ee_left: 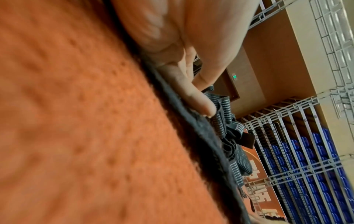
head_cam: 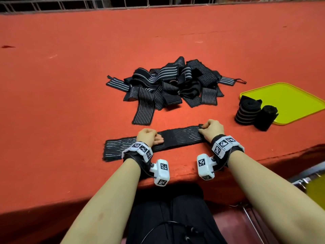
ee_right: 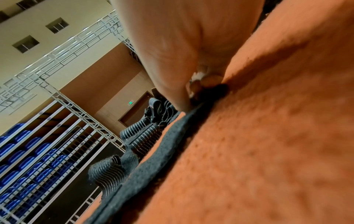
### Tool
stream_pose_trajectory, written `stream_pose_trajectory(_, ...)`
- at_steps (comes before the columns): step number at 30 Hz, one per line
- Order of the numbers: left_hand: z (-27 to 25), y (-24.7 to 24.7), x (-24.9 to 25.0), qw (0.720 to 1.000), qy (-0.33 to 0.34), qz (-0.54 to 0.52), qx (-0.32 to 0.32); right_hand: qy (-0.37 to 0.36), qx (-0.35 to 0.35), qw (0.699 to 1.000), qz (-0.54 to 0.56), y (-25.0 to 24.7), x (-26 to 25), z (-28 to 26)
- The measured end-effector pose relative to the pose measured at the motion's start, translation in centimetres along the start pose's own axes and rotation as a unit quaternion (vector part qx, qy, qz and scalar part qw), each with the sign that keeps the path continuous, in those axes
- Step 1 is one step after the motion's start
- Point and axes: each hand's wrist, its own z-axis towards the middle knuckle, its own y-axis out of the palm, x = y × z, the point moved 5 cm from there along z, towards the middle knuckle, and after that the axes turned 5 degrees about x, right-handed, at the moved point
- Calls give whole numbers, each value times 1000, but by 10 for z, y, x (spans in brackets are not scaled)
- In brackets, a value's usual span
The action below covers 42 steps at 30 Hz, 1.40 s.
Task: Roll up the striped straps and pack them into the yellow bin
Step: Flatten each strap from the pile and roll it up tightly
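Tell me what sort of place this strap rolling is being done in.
Probably an indoor sports hall or arena. Rows of blue seats stand behind white metal railings, there is a lit green exit sign over a door, and the work surface is an orange felt-covered table.

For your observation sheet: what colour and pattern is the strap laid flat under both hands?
The flat strap is black with thin pale lengthwise stripes, clearest in the head view.

Orange felt table [head_cam: 70,103]; metal railing [head_cam: 105,2] beyond; blue seats [ee_left: 316,166] behind.

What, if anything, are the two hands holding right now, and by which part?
The right hand pinches the flat strap at its right end; the left hand presses on its middle.
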Motion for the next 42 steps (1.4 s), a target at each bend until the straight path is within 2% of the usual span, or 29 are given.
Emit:
stream_pose_trajectory(16,1,-4,-1,999,-17,-20,-33,56,-43,997,18,-3,1,3)
stream_pose_trajectory(22,6,-13,3,990,33,134,-17,55,-75,993,-76,-1,0,4)
stream_pose_trajectory(25,3,-16,7,972,72,225,-13,46,-56,995,-73,2,-7,3)
stream_pose_trajectory(27,1,-19,6,967,78,242,-7,29,-32,996,-73,4,-13,1)
stream_pose_trajectory(32,6,-28,-2,986,65,155,-11,-33,-19,992,-124,11,-30,-10)
stream_pose_trajectory(38,4,-28,-3,992,59,110,-19,-23,-84,982,-168,18,-45,-17)
stream_pose_trajectory(42,3,-29,-3,994,56,95,-17,-7,-82,983,-162,12,-42,-11)
